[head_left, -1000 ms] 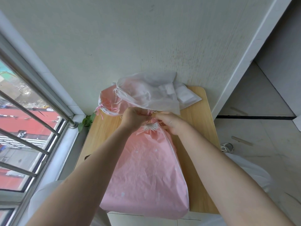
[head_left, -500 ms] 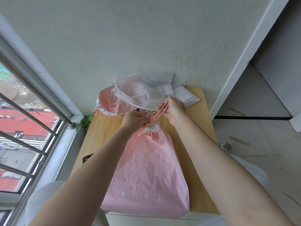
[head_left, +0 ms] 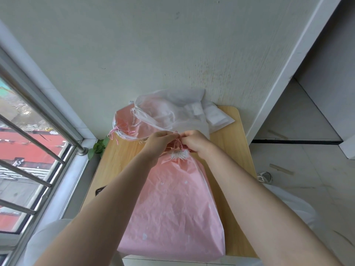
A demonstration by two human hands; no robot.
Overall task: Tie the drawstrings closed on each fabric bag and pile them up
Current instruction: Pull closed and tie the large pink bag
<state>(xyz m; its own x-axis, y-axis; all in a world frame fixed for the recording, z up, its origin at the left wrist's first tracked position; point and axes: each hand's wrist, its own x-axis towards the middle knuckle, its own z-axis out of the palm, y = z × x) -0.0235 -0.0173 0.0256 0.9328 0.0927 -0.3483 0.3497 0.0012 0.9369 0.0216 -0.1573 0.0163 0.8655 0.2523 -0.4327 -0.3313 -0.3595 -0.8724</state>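
A large pink fabric bag [head_left: 172, 208] lies on the wooden table [head_left: 230, 150], its gathered white neck [head_left: 179, 155] pointing away from me. Above the neck, my left hand [head_left: 158, 142] and my right hand [head_left: 194, 141] meet fingertip to fingertip, each pinching the pink drawstrings [head_left: 177, 144]. Behind them, a pile of bags leans against the wall: a white translucent bag [head_left: 172, 112] on top of another pink bag [head_left: 124, 121], whose cords hang at the left.
A dark phone [head_left: 99, 191] lies at the table's left edge, partly under my left forearm. A window with metal bars [head_left: 38, 150] is on the left. A small green plant [head_left: 98, 147] sits in the corner. Tiled floor and white cloth lie to the right.
My right hand, which had pulled the drawstring up and away from the neck, has come back down to meet my left hand above the gathered neck.
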